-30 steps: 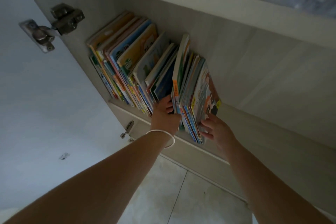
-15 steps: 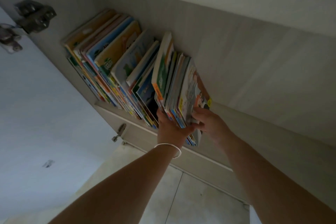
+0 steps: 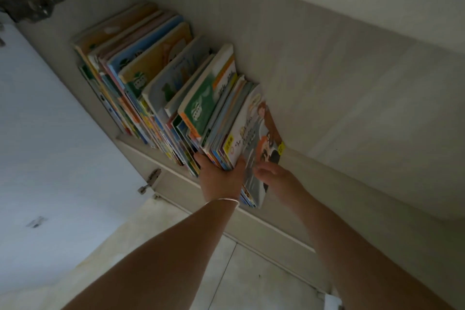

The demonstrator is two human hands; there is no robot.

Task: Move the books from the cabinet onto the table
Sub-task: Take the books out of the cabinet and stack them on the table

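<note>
Your left hand (image 3: 221, 178) grips the lower edge of a bundle of picture books (image 3: 241, 133), fingers curled round it; your right hand (image 3: 274, 176) rests on its cover, fingers relaxed. The bundle sits partly drawn out of the cabinet (image 3: 327, 78). No book has left; the remaining row (image 3: 141, 78) waits. The worktop is not in view. The open door (image 3: 50, 133) flanks your left

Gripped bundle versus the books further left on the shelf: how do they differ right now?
The gripped bundle sticks out past the shelf edge; the left books sit fully inside. The left hand grips the bundle's spines and the right hand touches its cover; nothing touches the left books. Both are thin, colourful and lean alike.
</note>
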